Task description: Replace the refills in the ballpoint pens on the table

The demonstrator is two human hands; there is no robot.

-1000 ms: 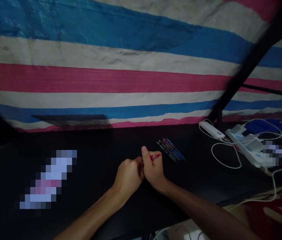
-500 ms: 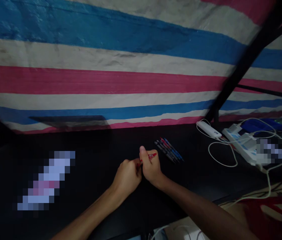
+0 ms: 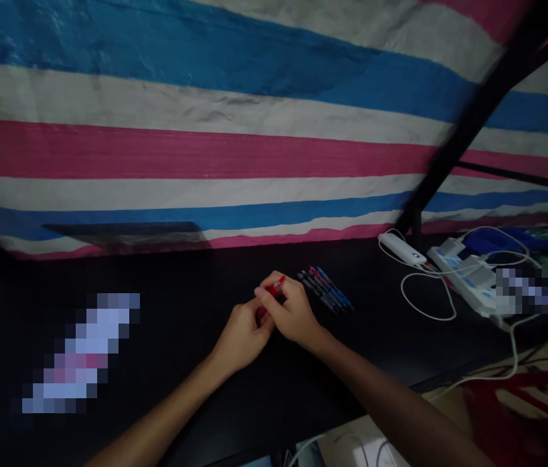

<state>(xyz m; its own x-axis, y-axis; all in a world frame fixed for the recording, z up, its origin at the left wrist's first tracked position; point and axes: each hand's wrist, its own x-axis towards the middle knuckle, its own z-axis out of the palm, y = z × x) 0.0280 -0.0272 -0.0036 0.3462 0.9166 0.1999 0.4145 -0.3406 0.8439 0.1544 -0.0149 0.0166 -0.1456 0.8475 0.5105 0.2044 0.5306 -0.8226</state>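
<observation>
A red pen lies slantwise between my two hands above the black table. My left hand is closed around its lower part. Against it, my right hand grips the upper part, thumb and fingers pressed on the barrel. The pen's lower end is hidden in my left fingers. Just beyond my right hand, several pens lie side by side on the table, with black, red and blue ones among them.
On the right are a white power strip with plugs, a white device and a looping white cable. A blue item lies behind them. A striped tarp hangs behind the table. A blurred-out item lies left.
My right hand has turned, its thumb coming down from upright to rest along the red pen. More of the pen's red barrel shows between my hands. The view has shifted slightly.
</observation>
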